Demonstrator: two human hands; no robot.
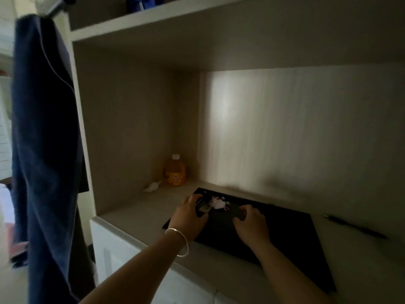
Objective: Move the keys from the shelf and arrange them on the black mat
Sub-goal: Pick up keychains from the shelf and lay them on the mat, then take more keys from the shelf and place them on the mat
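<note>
Lying on the far left part of the black mat (285, 242) is a small bunch of keys (206, 207) with a fluffy white charm (217, 202) and a tiny pink ring (226, 208). The picture is dim and blurry there, so the key shapes are hard to make out. The mat is flat, dark and shaped like a long rectangle. It rests on the pale, smooth shelf (135, 213) inside a wooden cupboard.

The left hand (189, 215) touches the keys with its fingers bent over them; I cannot tell if it grips them. A thin silver bangle (178, 241) circles that wrist. The right hand (252, 224) sits on the mat just beside the charm, fingers curled down, and I cannot tell if it holds anything. The two hands are apart.

A round orange bottle (175, 171) with a white cap stands in the back corner of the shelf. A crumpled white scrap (152, 186) lies near it. A dark pen (355, 227) lies on the shelf to the right of the mat. A long blue cloth (43, 128) hangs at the left side of the cupboard.
</note>
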